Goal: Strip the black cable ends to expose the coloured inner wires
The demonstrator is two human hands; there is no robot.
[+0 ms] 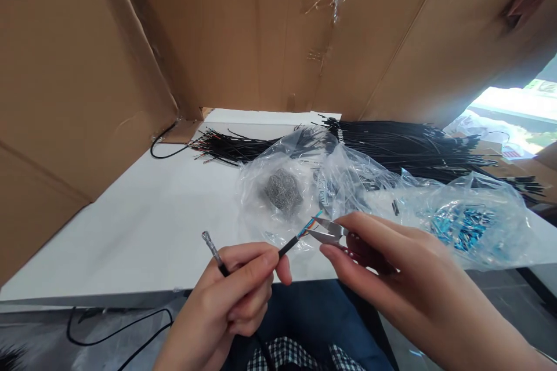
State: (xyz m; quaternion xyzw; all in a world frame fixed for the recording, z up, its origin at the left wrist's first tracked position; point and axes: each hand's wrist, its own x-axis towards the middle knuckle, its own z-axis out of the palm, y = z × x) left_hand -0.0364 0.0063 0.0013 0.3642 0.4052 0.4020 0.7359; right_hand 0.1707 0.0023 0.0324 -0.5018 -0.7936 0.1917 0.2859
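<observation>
My left hand (248, 281) pinches a black cable (288, 246) just behind its stripped end, where thin blue and orange wires (308, 226) fan out. Another cable end with a bare silvery tip (210, 243) sticks up from the same hand. My right hand (391, 266) is closed round a pair of small pliers or snips (328, 231) with pointed metal jaws. Those jaws are parted at the thin wires; whether they touch them I cannot tell. Behind the tool, a clear plastic bag (256, 185) holds a grey tangle of fine wire (282, 191).
Bundles of black cables (400, 142) lie along the back of the white table (143, 232). At the right sits a clear bag of blue and white clippings (465, 229). Cardboard walls (230, 35) stand behind and at the left. Loose black cable (126, 324) hangs below the table edge.
</observation>
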